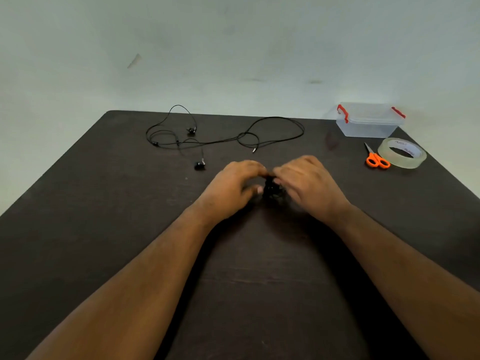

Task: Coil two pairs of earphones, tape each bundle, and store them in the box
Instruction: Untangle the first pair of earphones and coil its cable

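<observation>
My left hand (233,188) and my right hand (309,185) meet at the middle of the dark table, fingers curled round a small black coiled earphone bundle (271,189) held between them; most of the bundle is hidden by my fingers. A second pair of black earphones (223,137) lies uncoiled and spread out behind my hands, its plug end near the table's middle. A clear tape roll (402,153) lies at the right, with orange-handled scissors (376,158) beside it. The clear plastic box (368,120) with red clips stands at the back right corner with its lid on.
The dark table (104,229) runs up to a pale wall at the back. The loose earphone cable loops over the table's far edge at the left.
</observation>
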